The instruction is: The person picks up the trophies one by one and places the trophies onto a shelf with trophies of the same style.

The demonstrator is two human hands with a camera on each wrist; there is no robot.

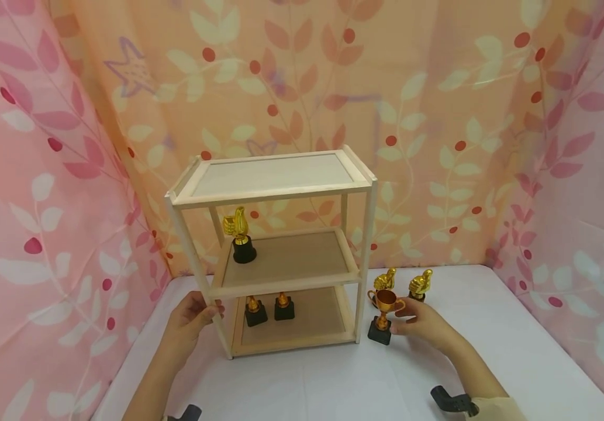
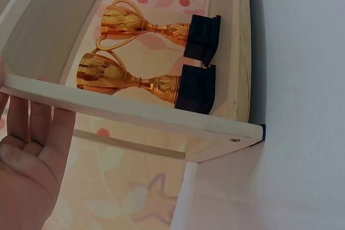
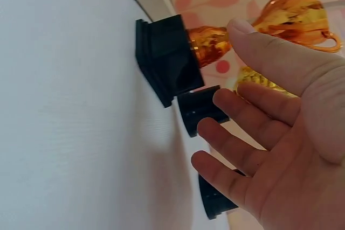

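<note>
Head view is showing the right hand [image 1: 421, 320], fingers loose and spread, reaching at the cup trophy [image 1: 383, 316] standing on the table [image 1: 517, 351] beside the shelf [image 1: 275, 251] (thumb near its stem); the left hand [image 1: 191, 318], fingers straight, is resting against the shelf's front post; two thumbs-up trophies [image 1: 407, 283] are standing just behind.
</note>
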